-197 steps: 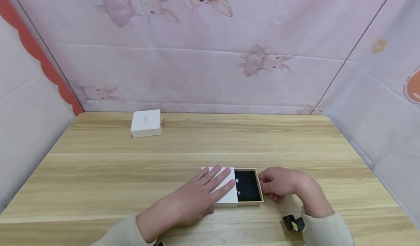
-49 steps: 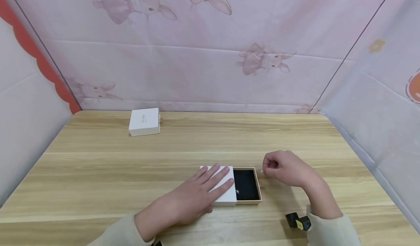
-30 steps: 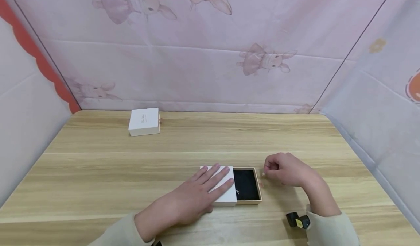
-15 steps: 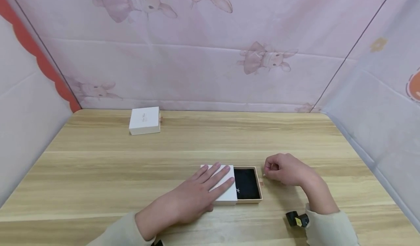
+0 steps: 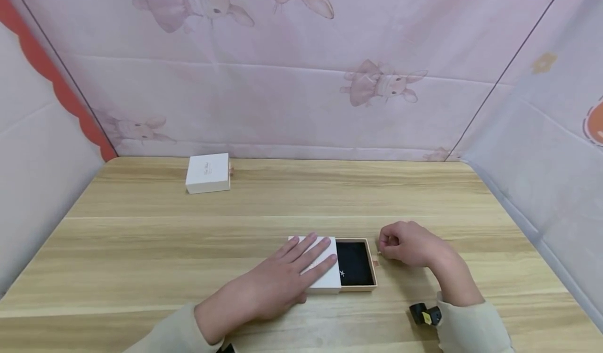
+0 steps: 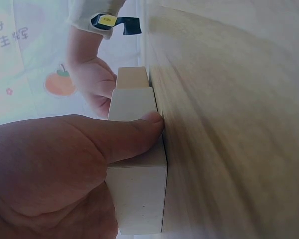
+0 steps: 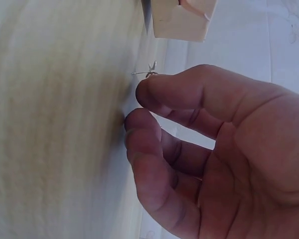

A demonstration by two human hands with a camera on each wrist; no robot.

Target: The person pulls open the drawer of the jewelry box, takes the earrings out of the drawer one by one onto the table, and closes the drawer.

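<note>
A white drawer-style jewelry box [image 5: 313, 291] lies on the table, its inner tray [image 5: 374, 289] slid out to the right. One small silver star-shaped earring [image 5: 342, 273] rests on the black lining. My left hand [image 5: 278, 282] lies over the box's white sleeve with fingers straight and spread; in the left wrist view the thumb [image 6: 134, 137] presses along its side. Just right of the tray, my right hand [image 5: 409, 244] pinches a second star earring [image 7: 151, 69] between thumb and index, low over the table. Its star and thin post stick out past the thumb tip.
Another white box [image 5: 208, 172], closed, sits at the back left of the wooden table [image 5: 165, 248]. A pink ribbon tab [image 5: 375, 263] shows at the tray's right end. Printed cloth walls [image 5: 282, 107] enclose the back and sides.
Earlier both stars lay in the tray; my right hand has since lifted the upper one out to the right and lowered it toward the table. My left hand stays on the sleeve.
</note>
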